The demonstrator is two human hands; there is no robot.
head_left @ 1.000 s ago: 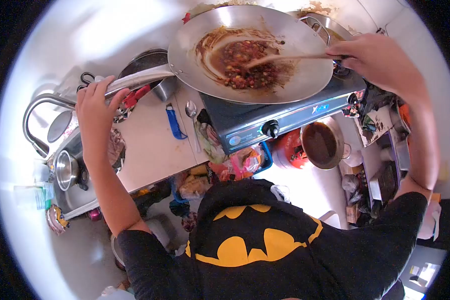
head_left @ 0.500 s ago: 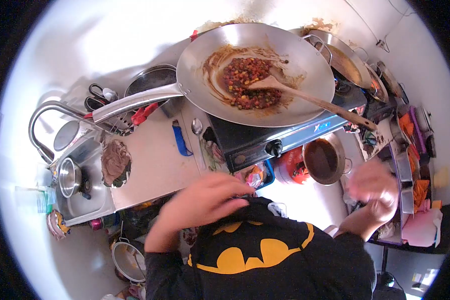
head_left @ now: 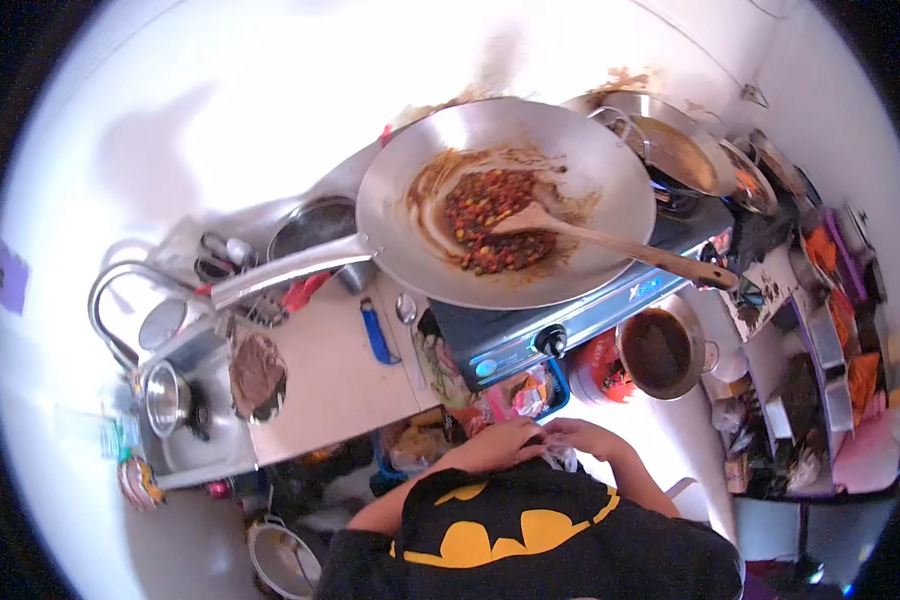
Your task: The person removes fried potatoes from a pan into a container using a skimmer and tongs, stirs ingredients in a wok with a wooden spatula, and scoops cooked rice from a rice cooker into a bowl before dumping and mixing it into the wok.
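Observation:
Both hands are close together in front of the chest, below the stove's front edge. My left hand (head_left: 505, 445) has its fingers bent toward the other hand, and my right hand (head_left: 577, 437) is curled beside it; what their fingertips touch is too small to tell. A bit of clear plastic (head_left: 562, 457) shows just beneath them. On the gas stove (head_left: 590, 325) sits a large wok (head_left: 610, 200) with a red-brown chunky mixture (head_left: 485, 200). A wooden spatula (head_left: 630, 243) rests in it, its handle over the right rim. The wok's long metal handle (head_left: 290, 273) points left.
Left are a sink (head_left: 220, 445), a brown cloth (head_left: 257, 372), a blue-handled tool (head_left: 377, 332) and a metal spoon (head_left: 407, 312). A pan of liquid (head_left: 675, 150) stands behind right. A pot of brown liquid (head_left: 658, 352) is below the stove's front, near shelves (head_left: 820, 340).
My left hand has let go of the wok handle and my right hand has released the spatula. Both have come together at the chest. The view has shifted, so the wok appears lower.

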